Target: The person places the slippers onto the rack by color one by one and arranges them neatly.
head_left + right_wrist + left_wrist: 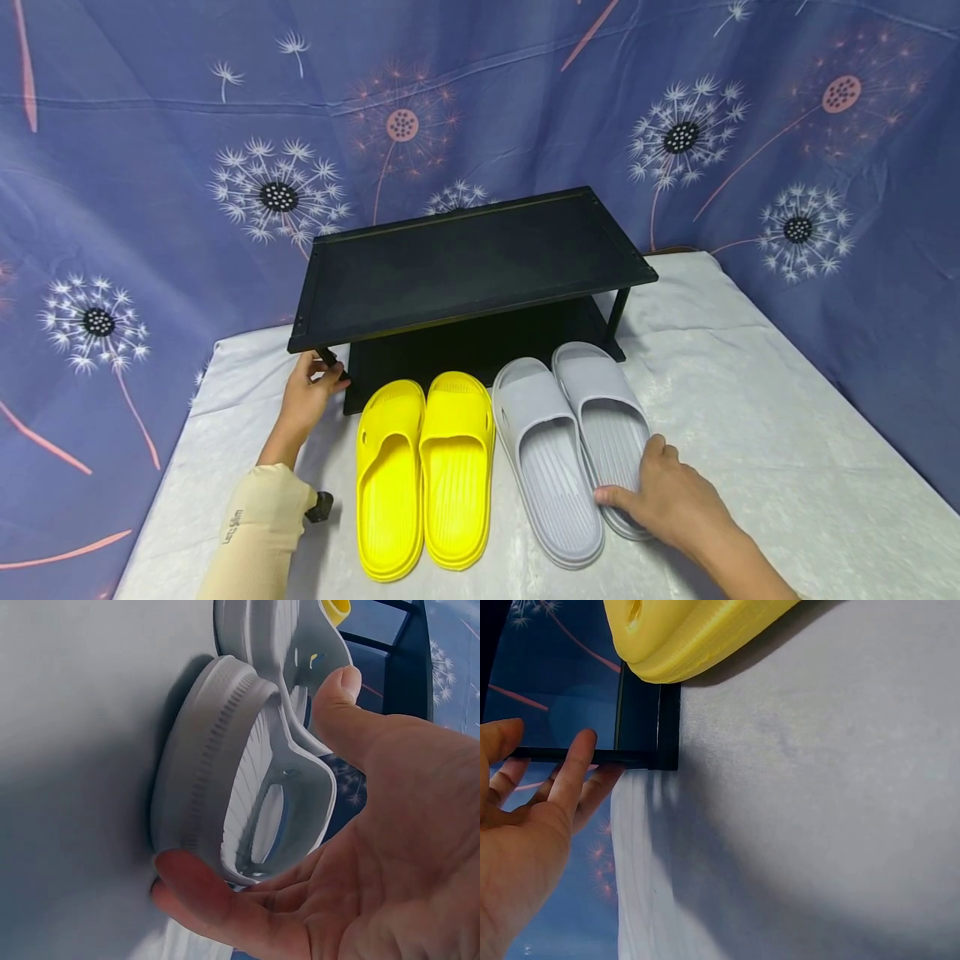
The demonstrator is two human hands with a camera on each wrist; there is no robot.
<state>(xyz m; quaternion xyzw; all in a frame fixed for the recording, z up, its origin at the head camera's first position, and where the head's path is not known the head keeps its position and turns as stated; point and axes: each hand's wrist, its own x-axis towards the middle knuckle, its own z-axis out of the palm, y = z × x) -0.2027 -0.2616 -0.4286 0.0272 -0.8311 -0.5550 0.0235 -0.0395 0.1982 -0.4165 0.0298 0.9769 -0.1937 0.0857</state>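
My left hand (309, 396) is at the front left post of a black two-tier shoe rack (472, 262). Seen from the left wrist, that hand (536, 817) has some fingers behind the thin post and one in front of it. In front of the rack a pair of yellow slippers (455, 467) lies side by side, toes to the rack. To their right are a left grey slipper (557, 479) and a right grey slipper (611, 442). My right hand (678, 500) grips the right grey slipper near its heel, fingers along the outer side, thumb across the inner side.
A white cloth (765, 400) covers the table. Behind it hangs a blue curtain (487, 100) with dandelion prints. Under the rack's top board is a lower black shelf (480, 342), and the slippers' toes reach its front edge. A small black object (320, 507) shows at my left wrist.
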